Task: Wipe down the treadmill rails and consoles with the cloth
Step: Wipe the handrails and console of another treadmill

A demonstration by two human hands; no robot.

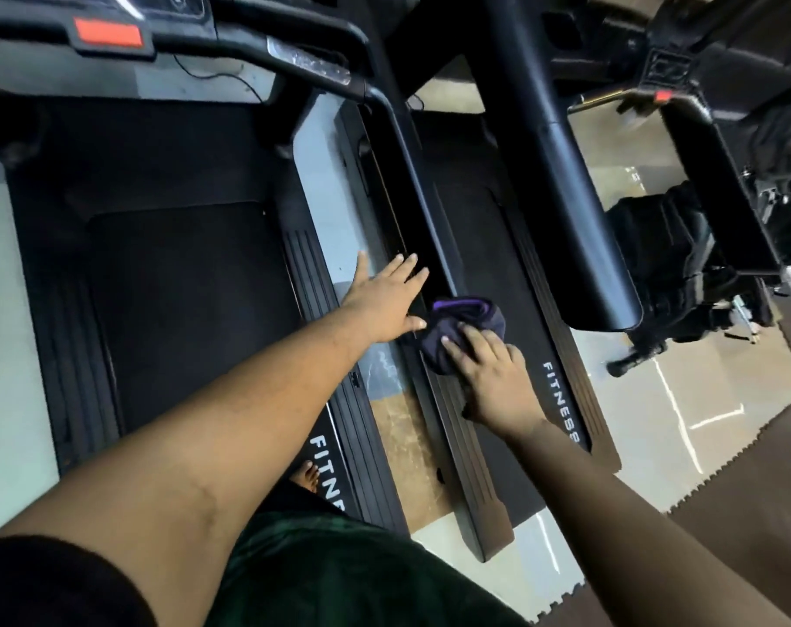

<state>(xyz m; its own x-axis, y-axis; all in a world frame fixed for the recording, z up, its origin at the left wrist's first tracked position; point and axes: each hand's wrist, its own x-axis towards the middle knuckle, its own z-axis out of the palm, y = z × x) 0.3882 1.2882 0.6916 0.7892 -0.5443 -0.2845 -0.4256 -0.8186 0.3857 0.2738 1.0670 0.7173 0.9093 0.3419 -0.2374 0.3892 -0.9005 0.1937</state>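
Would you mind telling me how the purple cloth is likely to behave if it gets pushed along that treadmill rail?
The cloth lies bunched in soft folds under the right hand, so it is probably floppy and will crumple rather than slide flat. It looks thin and probably light. On the ribbed black side rail it may drag a little, so steady downward pressure probably helps.

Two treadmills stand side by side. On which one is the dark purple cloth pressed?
The right-hand treadmill: the right hand presses the dark purple cloth on its black left side rail. The left-hand treadmill has no cloth.
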